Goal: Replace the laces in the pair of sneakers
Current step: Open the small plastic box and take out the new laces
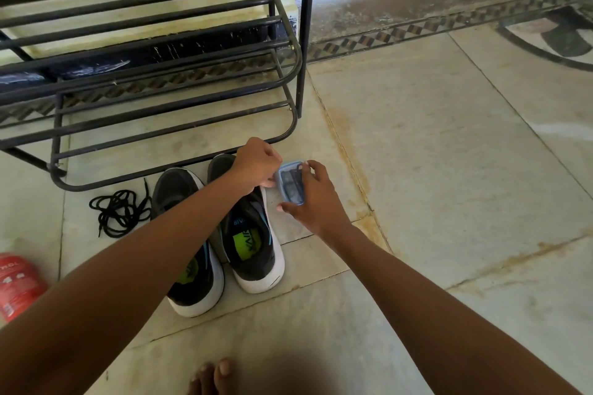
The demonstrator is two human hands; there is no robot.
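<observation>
Two dark sneakers with white soles stand side by side on the floor, toes pointing away: the left sneaker (192, 253) and the right sneaker (253, 244), both without laces. A heap of black laces (120, 212) lies to their left. My right hand (316, 199) grips a small clear blue plastic box (291, 183) with dark laces inside, just right of the right sneaker's toe. My left hand (256, 163) reaches across the sneakers, fingers curled, pinching the box's left edge.
A black metal shoe rack (154, 80) stands right behind the sneakers. A red bottle (17, 285) lies at the left edge. My bare toes (213, 375) show at the bottom. Tiled floor stretches to the right, with a door gap beyond.
</observation>
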